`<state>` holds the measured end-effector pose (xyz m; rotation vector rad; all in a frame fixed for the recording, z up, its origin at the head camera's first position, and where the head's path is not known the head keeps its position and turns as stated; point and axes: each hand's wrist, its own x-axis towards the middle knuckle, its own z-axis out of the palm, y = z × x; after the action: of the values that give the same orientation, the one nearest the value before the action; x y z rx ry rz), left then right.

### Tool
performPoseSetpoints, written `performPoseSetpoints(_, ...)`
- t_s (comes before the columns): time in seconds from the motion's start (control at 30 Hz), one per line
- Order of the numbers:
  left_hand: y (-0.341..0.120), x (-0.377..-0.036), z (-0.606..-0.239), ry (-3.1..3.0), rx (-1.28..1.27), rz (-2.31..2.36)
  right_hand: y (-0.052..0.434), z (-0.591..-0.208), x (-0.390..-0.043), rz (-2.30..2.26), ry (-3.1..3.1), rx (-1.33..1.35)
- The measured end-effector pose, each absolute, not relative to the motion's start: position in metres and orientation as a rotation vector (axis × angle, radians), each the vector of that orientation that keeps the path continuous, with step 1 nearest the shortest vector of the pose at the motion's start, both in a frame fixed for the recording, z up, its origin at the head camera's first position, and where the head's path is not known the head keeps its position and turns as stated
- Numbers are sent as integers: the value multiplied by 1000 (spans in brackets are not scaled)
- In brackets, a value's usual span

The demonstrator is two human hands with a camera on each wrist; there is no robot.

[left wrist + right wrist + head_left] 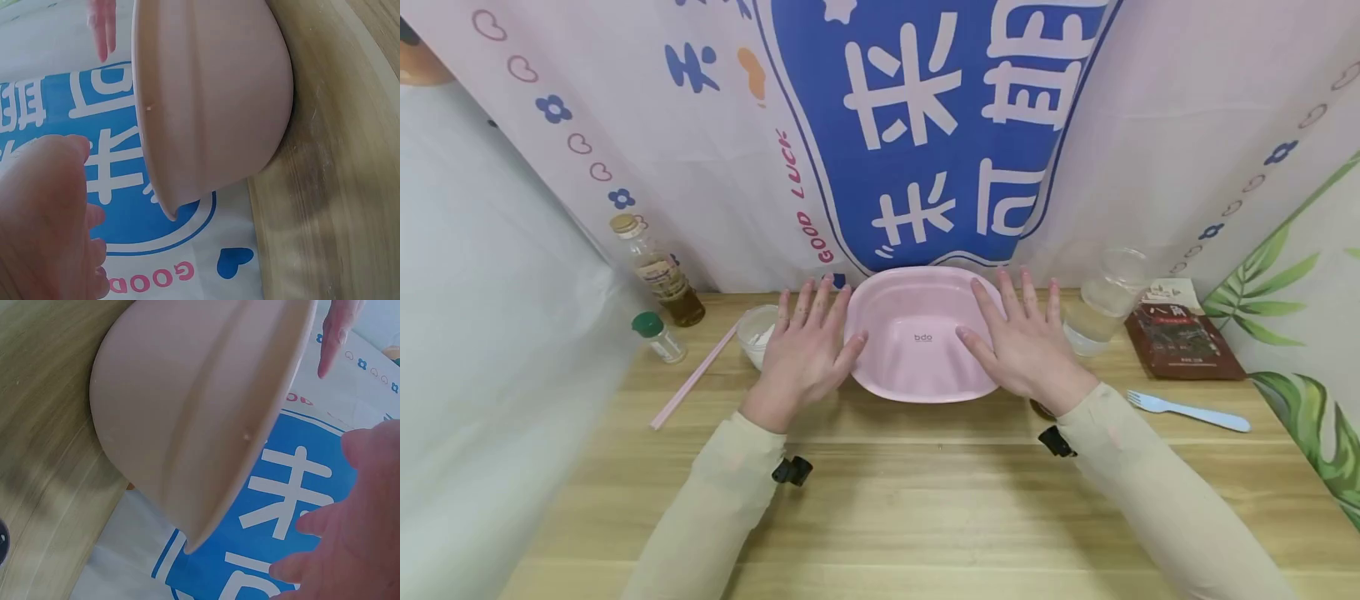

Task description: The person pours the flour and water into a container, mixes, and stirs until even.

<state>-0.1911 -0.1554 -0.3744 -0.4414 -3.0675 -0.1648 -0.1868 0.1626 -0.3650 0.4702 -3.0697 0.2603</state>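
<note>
A pink oval basin (922, 367) sits at the table's back edge; its inside is bare apart from "bdo" lettering. On its left side my left hand (805, 354) is held palm down with straight, spread fingers. My right hand (1022, 346) mirrors it on the other side, thumb over the rim. Both wrist views show the basin's outer wall (219, 94), with a gap between it and the left hand (44, 212). In the right wrist view, the right hand (350, 531) also stays apart from the wall. Neither hand holds anything.
Left: an oil bottle (666, 279), a green-capped shaker (658, 336), pink chopsticks (696, 375) and a bowl (748, 333) of white stuff, partly hidden. Right: a clear cup (1097, 304), a dark red packet (1180, 342) and a blue fork (1195, 412). A printed cloth (722, 192) hangs behind.
</note>
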Motion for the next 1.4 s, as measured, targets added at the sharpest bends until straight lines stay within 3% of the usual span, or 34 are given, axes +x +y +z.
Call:
performPoseSetpoints(0.77, -188, -190, -372, -2814, -514, -428, 194, -374, -195, 840, -2911, 565)
performPoseSetpoints(1.4, -240, -181, -381, -2570, -264, -826, 227, -397, -200, 1305, -2568, 385)
